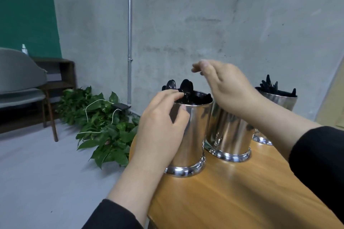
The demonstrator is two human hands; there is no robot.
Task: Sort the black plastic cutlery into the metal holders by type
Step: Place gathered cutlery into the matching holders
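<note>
Three shiny metal holders stand in a row on the wooden table (232, 197). The nearest holder (193, 135) is full of black plastic spoons (186, 87), bowls up. My left hand (162, 124) grips this holder's left side, with the fingers curled over its rim and touching the spoons. My right hand (225, 83) hovers above the middle holder (229, 135) with fingers loosely bent and nothing visible in them. What the middle holder contains is hidden behind that hand. The far holder (279, 100) carries black forks (270, 85), tines up.
The table's left edge runs just beside the nearest holder, with grey floor below. Green leafy plants (108, 128) and a white cable lie on the floor by the concrete wall. A grey chair (20, 83) and a dark shelf stand at the left.
</note>
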